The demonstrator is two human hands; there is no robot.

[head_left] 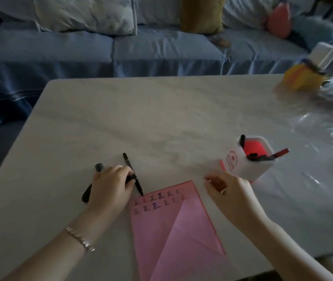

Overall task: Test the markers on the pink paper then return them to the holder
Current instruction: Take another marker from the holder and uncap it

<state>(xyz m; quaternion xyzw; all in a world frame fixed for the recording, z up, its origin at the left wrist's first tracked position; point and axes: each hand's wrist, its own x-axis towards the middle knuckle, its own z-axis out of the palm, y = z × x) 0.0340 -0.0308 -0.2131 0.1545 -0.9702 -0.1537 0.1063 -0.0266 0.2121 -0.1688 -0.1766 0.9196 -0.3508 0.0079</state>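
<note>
A pink paper (161,226) with rows of small test marks lies on the table's near edge, one corner folded over. My left hand (111,187) rests left of the paper, fingers closed on a thin black marker (130,169) whose tip touches the paper's top left corner. A second, thicker black marker (92,183) lies under that hand. My right hand (228,191) hovers just beside the paper's top right, fingers curled and apart, holding nothing. Behind it stands the white and red holder (248,161) with a red marker (281,153) and black markers in it.
The pale marble table (161,118) stretches ahead. Crinkled clear plastic (323,126) covers its right side, with a yellow and white object (307,74) at the far right corner. A blue sofa (121,47) with cushions runs along the far edge.
</note>
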